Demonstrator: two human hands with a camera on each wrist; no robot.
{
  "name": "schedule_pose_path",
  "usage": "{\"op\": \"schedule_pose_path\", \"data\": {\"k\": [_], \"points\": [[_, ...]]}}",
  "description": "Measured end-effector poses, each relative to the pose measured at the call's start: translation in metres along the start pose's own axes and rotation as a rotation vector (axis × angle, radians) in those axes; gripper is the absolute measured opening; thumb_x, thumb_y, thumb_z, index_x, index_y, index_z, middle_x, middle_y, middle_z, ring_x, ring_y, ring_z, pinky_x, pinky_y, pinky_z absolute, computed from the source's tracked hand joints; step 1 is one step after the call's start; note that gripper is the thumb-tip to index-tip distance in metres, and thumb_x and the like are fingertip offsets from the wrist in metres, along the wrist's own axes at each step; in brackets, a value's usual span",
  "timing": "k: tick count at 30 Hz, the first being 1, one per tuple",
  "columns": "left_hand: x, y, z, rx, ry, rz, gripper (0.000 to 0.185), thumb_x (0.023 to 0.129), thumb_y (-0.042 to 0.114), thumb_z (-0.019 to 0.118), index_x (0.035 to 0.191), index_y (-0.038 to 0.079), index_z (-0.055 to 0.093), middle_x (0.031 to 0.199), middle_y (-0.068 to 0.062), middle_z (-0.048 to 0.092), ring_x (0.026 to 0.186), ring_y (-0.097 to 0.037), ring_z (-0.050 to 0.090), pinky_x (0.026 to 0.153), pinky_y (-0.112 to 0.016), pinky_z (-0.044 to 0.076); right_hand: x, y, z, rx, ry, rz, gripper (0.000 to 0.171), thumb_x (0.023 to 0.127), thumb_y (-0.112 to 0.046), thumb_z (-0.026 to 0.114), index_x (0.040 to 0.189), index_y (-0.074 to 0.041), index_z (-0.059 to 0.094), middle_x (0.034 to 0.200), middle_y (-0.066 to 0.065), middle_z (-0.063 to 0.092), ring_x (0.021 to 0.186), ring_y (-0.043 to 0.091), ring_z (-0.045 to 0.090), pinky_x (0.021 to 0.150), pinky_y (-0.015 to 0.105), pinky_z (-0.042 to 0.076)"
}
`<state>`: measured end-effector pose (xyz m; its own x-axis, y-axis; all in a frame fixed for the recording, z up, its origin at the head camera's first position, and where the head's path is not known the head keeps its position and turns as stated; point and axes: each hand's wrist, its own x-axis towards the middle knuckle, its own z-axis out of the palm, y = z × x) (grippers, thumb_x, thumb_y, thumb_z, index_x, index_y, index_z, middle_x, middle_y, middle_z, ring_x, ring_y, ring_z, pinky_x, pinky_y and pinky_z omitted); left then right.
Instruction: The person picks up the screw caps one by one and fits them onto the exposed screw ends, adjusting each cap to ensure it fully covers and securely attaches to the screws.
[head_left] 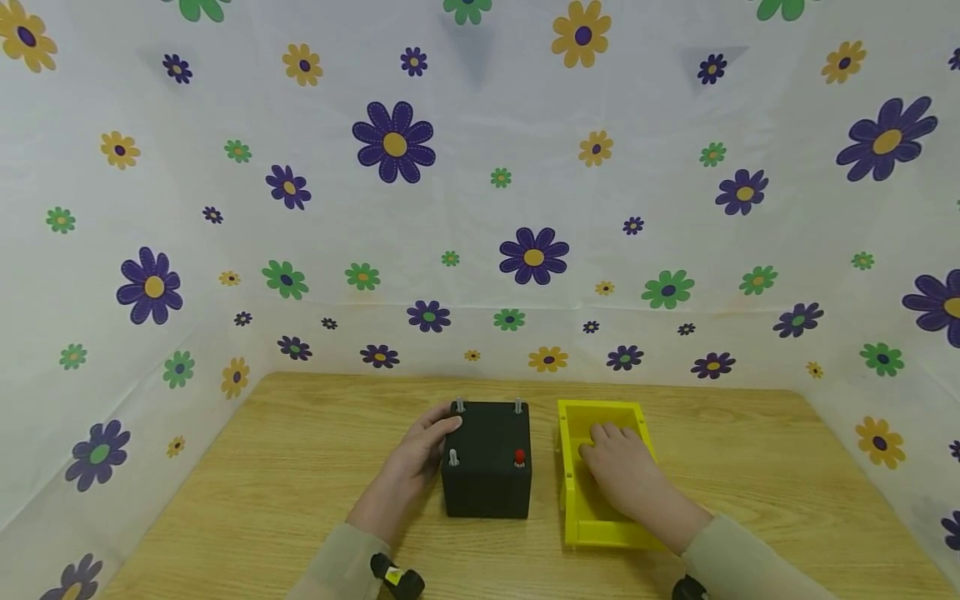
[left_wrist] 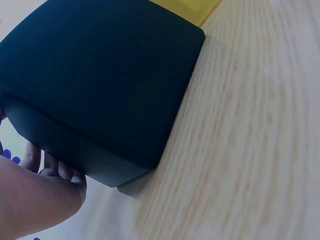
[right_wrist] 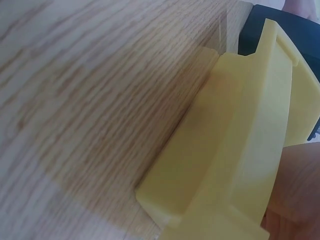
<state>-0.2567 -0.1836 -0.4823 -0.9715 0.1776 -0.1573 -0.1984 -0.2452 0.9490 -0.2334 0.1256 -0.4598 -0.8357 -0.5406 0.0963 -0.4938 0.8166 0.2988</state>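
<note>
A black box (head_left: 487, 450) stands on the table with upright silver posts at its top corners. On the front right post sits a small red piece (head_left: 520, 456). My left hand (head_left: 420, 446) holds the box at its left side, thumb at the top edge; its fingers show against the far side in the left wrist view (left_wrist: 45, 195). Inside a yellow bin (head_left: 588, 533), right of the box, is my right hand (head_left: 621, 467) with its fingers bent down toward the floor of the bin. Whatever its fingertips touch is hidden in every view.
The wooden table (head_left: 300, 500) carries the box and bin, with a narrow gap between them. A white flower-patterned sheet (head_left: 465, 208) hangs behind and along both sides. Dark wrist cameras (head_left: 397, 577) are strapped at both sleeves.
</note>
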Motion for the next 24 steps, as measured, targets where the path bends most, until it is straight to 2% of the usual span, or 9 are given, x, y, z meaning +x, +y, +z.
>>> {"op": "schedule_pose_path", "data": {"k": [11,19,24], "points": [[-0.0005,0.0008,0.0006,-0.016,0.005,0.0,0.036,0.103,0.01,0.058,0.139,0.005,0.057,0.104,0.011,0.073,0.092,-0.004,0.071,0.086,-0.022,0.057,0.0028,-0.0002,0.0015,-0.001,-0.054,0.015,0.007,0.096,-0.008,0.077,0.103,-0.008,0.075,0.096,0.008,0.06,0.087,0.023,0.05,0.078,0.037,0.049],[-0.0002,0.0001,0.0009,-0.013,0.015,-0.006,0.047,0.103,0.01,0.058,0.149,0.0,0.05,0.105,0.011,0.073,0.091,-0.003,0.071,0.085,-0.021,0.058,0.0016,0.0001,-0.0003,0.01,-0.042,0.016,0.005,0.095,-0.007,0.077,0.1,-0.008,0.076,0.094,0.007,0.06,0.086,0.023,0.051,0.077,0.037,0.049],[0.0009,-0.0003,-0.0001,-0.014,0.011,-0.002,0.045,0.104,0.01,0.058,0.148,0.002,0.051,0.104,0.012,0.073,0.09,-0.002,0.071,0.084,-0.021,0.058,0.0014,0.0007,-0.0018,0.032,-0.021,0.019,0.005,0.094,-0.008,0.078,0.098,-0.008,0.075,0.091,0.006,0.059,0.084,0.022,0.049,0.075,0.036,0.048]]}}
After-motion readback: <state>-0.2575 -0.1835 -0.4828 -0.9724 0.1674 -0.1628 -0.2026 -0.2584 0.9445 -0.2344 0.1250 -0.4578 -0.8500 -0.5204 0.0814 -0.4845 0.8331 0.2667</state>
